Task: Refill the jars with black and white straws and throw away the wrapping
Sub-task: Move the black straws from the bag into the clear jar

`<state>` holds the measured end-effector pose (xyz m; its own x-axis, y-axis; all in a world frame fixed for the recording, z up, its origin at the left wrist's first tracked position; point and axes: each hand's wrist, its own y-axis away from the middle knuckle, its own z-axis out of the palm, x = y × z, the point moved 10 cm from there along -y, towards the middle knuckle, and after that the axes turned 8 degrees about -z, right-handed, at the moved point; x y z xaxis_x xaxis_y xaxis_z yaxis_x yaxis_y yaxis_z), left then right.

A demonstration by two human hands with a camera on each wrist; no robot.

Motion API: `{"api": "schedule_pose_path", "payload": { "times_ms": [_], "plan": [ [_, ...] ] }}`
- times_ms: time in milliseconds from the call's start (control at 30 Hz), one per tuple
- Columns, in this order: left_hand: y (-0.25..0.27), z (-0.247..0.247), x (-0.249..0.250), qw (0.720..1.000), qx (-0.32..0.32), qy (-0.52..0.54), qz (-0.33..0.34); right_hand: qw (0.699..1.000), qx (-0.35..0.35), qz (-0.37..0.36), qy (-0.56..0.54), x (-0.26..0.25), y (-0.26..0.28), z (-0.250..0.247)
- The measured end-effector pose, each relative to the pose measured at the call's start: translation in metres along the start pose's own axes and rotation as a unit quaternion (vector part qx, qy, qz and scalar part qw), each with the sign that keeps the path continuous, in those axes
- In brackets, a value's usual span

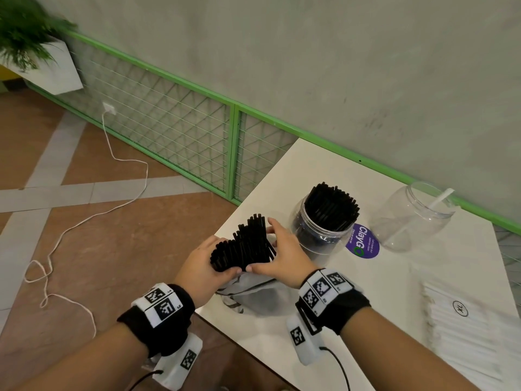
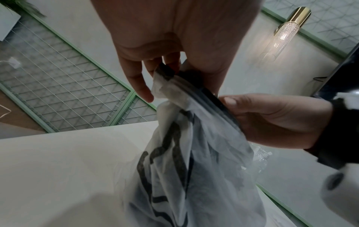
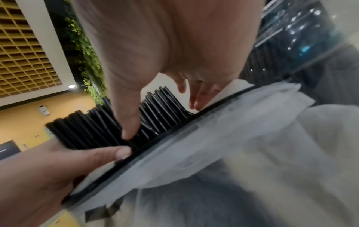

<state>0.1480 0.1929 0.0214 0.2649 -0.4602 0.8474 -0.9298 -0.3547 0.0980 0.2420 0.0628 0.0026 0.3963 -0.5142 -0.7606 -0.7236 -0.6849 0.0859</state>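
The left hand (image 1: 203,265) curls its fingers round the near side of a bundle of black straws (image 1: 244,247), thumb pressed against the lower edge of the bundle where the straws leave their wrapping. The right hand (image 1: 284,253) grips the same bundle from the other side: its thumb (image 3: 129,121) lies across the straw ends and its fingers (image 3: 196,98) reach behind them. In the right wrist view the two thumbs nearly meet on the straws.

The straws stand fanned and uneven, their upper ends stepped, rising out of a crumpled translucent white plastic bag with black printing (image 2: 180,161). The bag hangs below both hands and rests on the near corner of a white table (image 1: 315,170).

Just beyond the right hand stands a clear plastic jar (image 1: 318,230) packed with black straws that stick out above its rim. Beside its base lies a round purple sticker (image 1: 363,241) reading "ClayGo". Further right stands a second clear jar (image 1: 408,221) holding a single white straw (image 1: 439,200) that leans against its rim. At the table's right edge lies a pack of white straws (image 1: 468,337) in clear wrapping marked "XL".

Behind the table runs a green-framed wire grille (image 1: 169,122) along a grey wall. A white cable (image 1: 84,218) trails over the tiled floor from a socket, and a potted plant (image 1: 25,32) sits at the upper left.
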Motion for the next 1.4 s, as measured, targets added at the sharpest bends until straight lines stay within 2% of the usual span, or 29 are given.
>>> {"api": "schedule_pose_path", "payload": {
  "times_ms": [233, 300, 467, 567, 667, 733, 833, 900, 1033, 1167, 1267, 1333, 1400],
  "plan": [
    [0.003, -0.001, -0.001, 1.0, 0.004, 0.004, 0.001, 0.999, -0.041, -0.021, 0.0, 0.004, -0.021, 0.009],
    [0.002, -0.002, -0.003, 1.0, 0.012, 0.004, -0.002, 0.999, -0.034, -0.011, -0.013, 0.006, -0.02, 0.008],
    [0.002, -0.005, -0.009, 0.999, 0.034, 0.008, -0.003, 0.993, 0.014, -0.048, -0.104, -0.008, -0.008, -0.011],
    [0.002, -0.008, -0.01, 0.999, 0.047, 0.012, -0.005, 0.977, 0.086, -0.08, -0.176, -0.019, 0.003, -0.037],
    [0.002, -0.008, -0.008, 0.999, 0.046, 0.009, 0.0, 0.964, 0.152, -0.085, -0.202, -0.013, 0.016, -0.053],
    [0.002, -0.006, -0.007, 0.999, 0.043, 0.007, 0.003, 0.96, 0.171, -0.074, -0.208, 0.003, 0.024, -0.048],
    [0.003, -0.003, -0.006, 0.999, 0.037, 0.003, 0.005, 0.955, 0.171, -0.007, -0.241, 0.04, 0.031, -0.023],
    [0.004, -0.001, -0.005, 0.999, 0.032, 0.002, 0.006, 0.961, 0.157, 0.029, -0.226, 0.058, 0.034, -0.008],
    [0.003, 0.002, -0.004, 1.0, 0.028, -0.002, 0.008, 0.962, 0.148, 0.045, -0.223, 0.063, 0.034, -0.002],
    [0.002, 0.003, -0.004, 0.999, 0.034, -0.007, 0.008, 0.958, 0.194, 0.034, -0.208, 0.038, 0.034, -0.035],
    [0.0, 0.004, -0.002, 0.999, 0.034, -0.01, 0.008, 0.944, 0.227, -0.018, -0.238, 0.001, 0.036, -0.08],
    [-0.001, 0.005, -0.001, 0.999, 0.03, -0.01, 0.006, 0.931, 0.253, -0.062, -0.255, -0.019, 0.036, -0.113],
    [-0.002, 0.005, -0.002, 1.0, 0.03, -0.009, 0.002, 0.904, 0.301, -0.088, -0.289, -0.028, 0.038, -0.148]
  ]
}}
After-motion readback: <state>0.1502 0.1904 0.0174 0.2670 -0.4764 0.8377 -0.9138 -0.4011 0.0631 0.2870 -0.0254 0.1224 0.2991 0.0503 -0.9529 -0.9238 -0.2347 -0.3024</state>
